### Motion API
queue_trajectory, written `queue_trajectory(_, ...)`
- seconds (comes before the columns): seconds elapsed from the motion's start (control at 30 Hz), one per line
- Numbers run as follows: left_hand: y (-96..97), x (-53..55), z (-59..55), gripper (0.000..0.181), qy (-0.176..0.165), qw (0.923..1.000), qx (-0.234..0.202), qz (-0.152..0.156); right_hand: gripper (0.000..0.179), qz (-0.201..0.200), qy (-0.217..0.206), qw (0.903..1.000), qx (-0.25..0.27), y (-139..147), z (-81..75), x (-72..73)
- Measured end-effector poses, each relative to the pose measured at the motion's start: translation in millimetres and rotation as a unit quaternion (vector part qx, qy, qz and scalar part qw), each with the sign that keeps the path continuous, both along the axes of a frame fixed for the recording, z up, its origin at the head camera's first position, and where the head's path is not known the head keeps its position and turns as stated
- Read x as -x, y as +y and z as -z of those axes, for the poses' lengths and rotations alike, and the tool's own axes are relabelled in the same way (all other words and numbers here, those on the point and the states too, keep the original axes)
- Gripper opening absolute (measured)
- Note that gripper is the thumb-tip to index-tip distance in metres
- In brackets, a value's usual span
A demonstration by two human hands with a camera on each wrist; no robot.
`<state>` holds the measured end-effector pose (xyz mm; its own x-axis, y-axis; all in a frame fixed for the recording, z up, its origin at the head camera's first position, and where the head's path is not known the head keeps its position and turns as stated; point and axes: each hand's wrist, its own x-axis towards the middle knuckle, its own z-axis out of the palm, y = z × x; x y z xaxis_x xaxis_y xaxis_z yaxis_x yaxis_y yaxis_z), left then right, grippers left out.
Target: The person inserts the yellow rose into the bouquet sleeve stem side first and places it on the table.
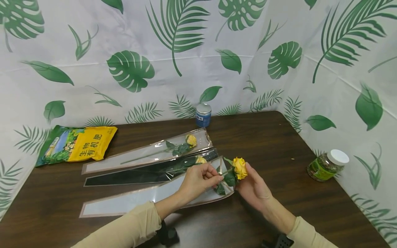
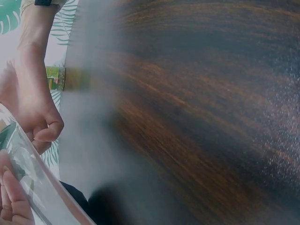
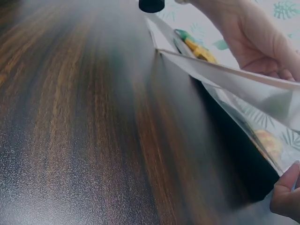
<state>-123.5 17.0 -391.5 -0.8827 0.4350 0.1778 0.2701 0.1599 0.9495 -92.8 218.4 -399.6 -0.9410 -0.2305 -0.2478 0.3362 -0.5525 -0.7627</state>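
A yellow rose (image 1: 240,168) with green leaves pokes out of the mouth of the nearest long flower sleeve (image 1: 107,207), which has a pale back and clear front. My left hand (image 1: 198,181) pinches the sleeve near its raised mouth, beside the stem; the exact grip is partly hidden. At the right, my right hand (image 1: 255,187) holds the rose head between thumb and fingers, partly behind the bloom. In the left wrist view, clear film crosses in front of the left fingers (image 2: 16,199). The right wrist view has the right fingertips (image 3: 283,197) at its lower right edge.
Behind lie a black-backed sleeve (image 1: 124,176) and another pale sleeve (image 1: 105,166), each with a yellow rose. A fertilizer bag (image 1: 77,144) lies at the back left, a blue can (image 1: 203,115) stands by the wall, and a white-lidded jar (image 1: 327,166) stands at right.
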Motion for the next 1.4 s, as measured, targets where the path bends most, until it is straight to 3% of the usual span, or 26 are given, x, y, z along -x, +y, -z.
queue_trajectory(0.17, -0.3, -0.9, -0.3, 0.014, -0.001, 1.0, -0.008, 0.0, 0.03, -0.012, 0.003, 0.9996, -0.025, 2.4, 2.2, 0.2)
queue_trajectory(0.3, 0.1, -1.2, -2.2, 0.013, 0.0, 1.0, -0.003, 0.0, 0.029, -0.026, 0.014, 0.9954, -0.091, 0.6, 3.5, 0.2)
queue_trajectory(0.47, 0.3, -0.6, -2.3, 0.014, 0.003, 1.0, 0.003, 0.007, 0.026, -0.058, 0.043, 0.9792, -0.19, -0.5, 6.4, -0.2)
queue_trajectory(0.63, 0.6, -0.2, -1.4, 0.015, 0.013, 0.9997, 0.013, 0.014, 0.021, -0.076, 0.062, 0.9651, -0.243, -1.5, 9.0, 0.1)
queue_trajectory(0.73, 1.3, -0.4, -1.2, 0.015, 0.016, 0.9997, 0.012, 0.017, 0.028, -0.061, 0.071, 0.9594, -0.266, -3.7, 10.1, -0.5)
queue_trajectory(0.87, 3.0, -0.7, -0.4, 0.015, 0.023, 0.9996, 0.008, 0.017, 0.039, 0.013, 0.091, 0.9519, -0.292, -8.3, 11.6, -3.9)
queue_trajectory(0.97, 4.1, -0.5, 0.5, 0.014, 0.027, 0.9994, 0.015, 0.013, 0.034, 0.09, 0.131, 0.9346, -0.319, -10.4, 14.3, -8.0)
queue_trajectory(1.07, 4.4, -0.4, 0.4, 0.012, 0.023, 0.9994, 0.025, 0.009, 0.025, 0.128, 0.188, 0.9015, -0.368, -10.1, 18.3, -14.3)
queue_trajectory(1.17, 4.4, -0.4, -0.2, 0.011, 0.022, 0.9992, 0.033, 0.004, 0.022, 0.106, 0.247, 0.8661, -0.422, -9.3, 22.7, -20.5)
queue_trajectory(1.23, 4.7, -0.4, -0.8, 0.01, 0.024, 0.9991, 0.036, 0.002, 0.025, 0.077, 0.269, 0.8496, -0.447, -9.8, 25.1, -23.7)
queue_trajectory(1.3, 5.4, -0.1, -1.4, 0.01, 0.033, 0.9986, 0.041, 0.0, 0.03, 0.048, 0.275, 0.843, -0.46, -11.7, 26.6, -25.3)
queue_trajectory(1.4, 7.0, 0.0, -1.9, 0.011, 0.044, 0.9979, 0.047, 0.004, 0.036, 0.024, 0.258, 0.8422, -0.473, -16.6, 27.1, -26.3)
